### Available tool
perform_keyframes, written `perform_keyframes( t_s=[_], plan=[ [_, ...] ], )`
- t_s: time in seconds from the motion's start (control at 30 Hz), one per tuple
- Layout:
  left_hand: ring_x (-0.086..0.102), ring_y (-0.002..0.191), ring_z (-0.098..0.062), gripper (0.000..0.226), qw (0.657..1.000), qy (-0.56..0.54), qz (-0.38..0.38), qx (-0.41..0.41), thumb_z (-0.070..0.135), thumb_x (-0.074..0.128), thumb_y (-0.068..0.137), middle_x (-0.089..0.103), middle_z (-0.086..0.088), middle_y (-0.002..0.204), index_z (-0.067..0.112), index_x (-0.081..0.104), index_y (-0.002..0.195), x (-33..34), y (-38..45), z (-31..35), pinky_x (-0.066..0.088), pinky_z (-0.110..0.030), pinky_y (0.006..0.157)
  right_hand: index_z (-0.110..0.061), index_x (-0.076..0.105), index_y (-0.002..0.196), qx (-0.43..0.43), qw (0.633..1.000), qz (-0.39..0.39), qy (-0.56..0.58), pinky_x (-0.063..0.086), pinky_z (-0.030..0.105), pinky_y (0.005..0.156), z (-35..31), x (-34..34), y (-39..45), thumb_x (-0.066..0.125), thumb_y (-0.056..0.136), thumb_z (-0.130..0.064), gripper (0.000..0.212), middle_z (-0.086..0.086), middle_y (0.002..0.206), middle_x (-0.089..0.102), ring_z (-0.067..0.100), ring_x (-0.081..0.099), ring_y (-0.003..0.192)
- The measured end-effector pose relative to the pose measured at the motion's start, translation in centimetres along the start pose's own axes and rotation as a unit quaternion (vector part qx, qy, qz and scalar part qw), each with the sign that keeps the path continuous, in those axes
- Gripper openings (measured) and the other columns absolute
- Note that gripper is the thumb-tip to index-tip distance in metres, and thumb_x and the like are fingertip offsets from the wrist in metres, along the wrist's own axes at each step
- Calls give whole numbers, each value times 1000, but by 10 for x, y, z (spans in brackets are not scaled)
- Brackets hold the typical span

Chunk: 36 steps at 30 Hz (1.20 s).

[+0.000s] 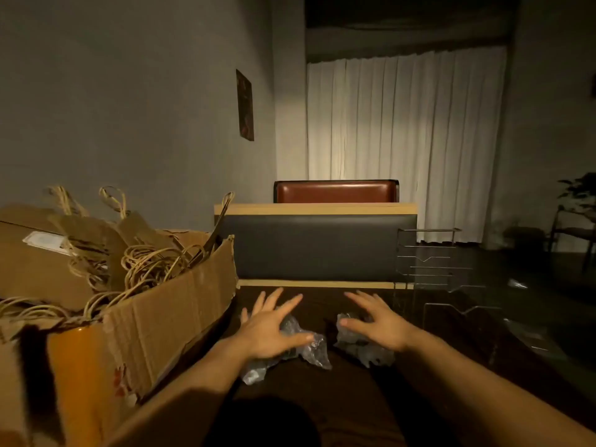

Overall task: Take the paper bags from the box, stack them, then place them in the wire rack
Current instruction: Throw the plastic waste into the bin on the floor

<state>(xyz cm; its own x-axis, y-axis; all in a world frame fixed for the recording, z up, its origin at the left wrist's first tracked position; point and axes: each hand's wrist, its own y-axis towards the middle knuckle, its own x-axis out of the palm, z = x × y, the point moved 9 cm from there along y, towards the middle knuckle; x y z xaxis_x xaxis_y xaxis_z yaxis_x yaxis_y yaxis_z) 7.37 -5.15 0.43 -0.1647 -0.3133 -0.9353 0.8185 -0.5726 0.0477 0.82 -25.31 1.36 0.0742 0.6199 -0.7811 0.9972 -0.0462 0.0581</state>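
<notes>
Lower left of the frame: torn brown cardboard box [167, 304] holding brown paper bags with twisted handles [129, 253]. Lower centre, on dark wooden table [322, 388]: left hand [274, 330] and right hand [380, 324] spread flat over crumpled clear plastic wraps [309, 346]. Right of centre: silver wire rack [442, 269]. Centre, behind table: black padded bench back [316, 246].

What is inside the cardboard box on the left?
The cardboard box holds brown paper bags in a jumble, their twisted paper handles tangled on top. How many bags lie beneath, and the box bottom, are covered.
</notes>
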Motion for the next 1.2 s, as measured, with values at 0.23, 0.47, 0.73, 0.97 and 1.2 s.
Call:
perform_keyframes(
  t_s=[0.23, 0.47, 0.73, 0.97, 1.2],
  plan=[
    [29, 140, -22, 58, 998, 13, -6, -68, 58, 58, 86, 27, 4, 155, 43, 40, 139, 64, 8, -49, 30, -45, 113, -35, 20, 154, 26, 998, -24, -54, 27, 38, 119, 53, 62, 19, 71, 84, -43, 87, 0, 162, 17, 22, 22, 147],
    [62, 95, -16, 16, 929, -297, 206, -82, 15, 60, 93, 61, 3, 98, 23, 53, 104, 8, 13, -27, 50, -30, 79, -40, 54, 113, -64, 961, 175, 207, 51, 31, 96, 5, 13, 7, 60, 93, -6, 40, -13, 107, 66, -5, 62, 97],
    [69, 102, -33, 57, 726, -681, 93, 6, 7, 76, 79, 70, -14, 115, 22, 52, 128, 6, -1, 61, 54, -54, 91, -24, 54, 134, -216, 972, 40, 78, 43, 28, 104, -77, 48, -31, 58, 84, -17, 51, -10, 137, 51, 5, 51, 123],
    [71, 90, -29, 26, 819, -553, 138, -75, 3, 57, 86, 75, -9, 97, 17, 70, 105, 5, -42, 68, 58, -48, 85, -33, 65, 121, -93, 910, 188, 358, 51, 44, 99, -32, -39, -116, 58, 96, -29, 26, 1, 141, 54, 22, 56, 124],
    [61, 98, -18, 22, 914, -350, 102, 179, 0, 62, 87, 63, -4, 109, 6, 66, 107, 21, -75, 244, 47, -19, 78, -11, 69, 101, 46, 851, 99, 513, 59, 28, 58, 2, -41, -193, 50, 94, -46, 40, 11, 90, 75, 18, 75, 74]
  ],
)
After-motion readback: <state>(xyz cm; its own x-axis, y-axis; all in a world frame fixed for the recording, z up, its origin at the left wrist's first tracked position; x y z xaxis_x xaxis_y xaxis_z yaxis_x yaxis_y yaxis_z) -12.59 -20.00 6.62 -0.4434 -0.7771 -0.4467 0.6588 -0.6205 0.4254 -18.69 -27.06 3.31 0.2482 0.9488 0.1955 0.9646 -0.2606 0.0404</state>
